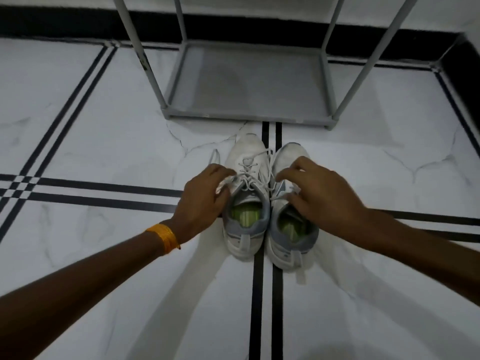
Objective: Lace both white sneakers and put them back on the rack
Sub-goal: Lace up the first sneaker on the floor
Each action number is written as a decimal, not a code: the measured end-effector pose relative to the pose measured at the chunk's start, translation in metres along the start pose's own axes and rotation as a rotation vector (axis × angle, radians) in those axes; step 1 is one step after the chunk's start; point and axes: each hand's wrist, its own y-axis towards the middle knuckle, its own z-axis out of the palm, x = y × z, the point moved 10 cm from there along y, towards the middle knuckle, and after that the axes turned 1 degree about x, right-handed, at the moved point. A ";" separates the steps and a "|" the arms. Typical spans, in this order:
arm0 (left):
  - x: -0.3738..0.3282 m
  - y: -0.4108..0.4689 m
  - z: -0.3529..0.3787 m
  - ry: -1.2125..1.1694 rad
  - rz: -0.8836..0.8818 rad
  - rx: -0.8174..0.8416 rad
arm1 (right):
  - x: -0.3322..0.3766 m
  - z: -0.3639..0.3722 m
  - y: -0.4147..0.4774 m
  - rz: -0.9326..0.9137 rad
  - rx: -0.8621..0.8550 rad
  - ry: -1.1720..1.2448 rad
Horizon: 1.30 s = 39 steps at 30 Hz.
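Two white sneakers with grey collars and green insoles stand side by side on the floor, toes pointing at the rack. The left sneaker (246, 162) has its lace threaded through the eyelets. My left hand (205, 198) grips this shoe's left side at the collar, with a lace end under the fingers. My right hand (319, 196) rests on the right sneaker (288, 154), fingers curled over its tongue, hiding its lacing. A loose lace end (215, 155) lies on the floor left of the shoes. The grey shoe rack (249, 118) stands just beyond the toes, its bottom shelf bare.
The floor (104, 126) is white marble with black inlaid stripes. A black skirting runs along the wall behind the rack. The rack's grey upright poles (137, 48) rise on both sides. An orange band is on my left wrist.
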 end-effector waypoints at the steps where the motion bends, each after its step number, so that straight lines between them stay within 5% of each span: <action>1: -0.004 0.004 0.008 -0.002 0.039 0.062 | 0.008 0.007 0.012 -0.027 -0.006 0.061; 7: -0.009 0.005 0.014 -0.002 0.029 0.132 | 0.015 0.048 0.042 -0.058 0.093 -0.017; 17: 0.012 -0.002 0.012 -0.427 -0.280 0.062 | -0.019 0.040 0.019 0.314 -0.070 0.582; 29: 0.031 -0.003 0.024 -0.485 -0.340 0.009 | -0.025 0.047 0.015 0.449 -0.174 0.473; 34: 0.014 0.006 -0.035 -0.014 -0.180 0.022 | -0.022 0.011 0.022 0.345 -0.112 0.286; 39: -0.030 0.024 -0.112 -0.006 0.066 -0.087 | -0.016 -0.060 0.028 0.274 -0.103 0.401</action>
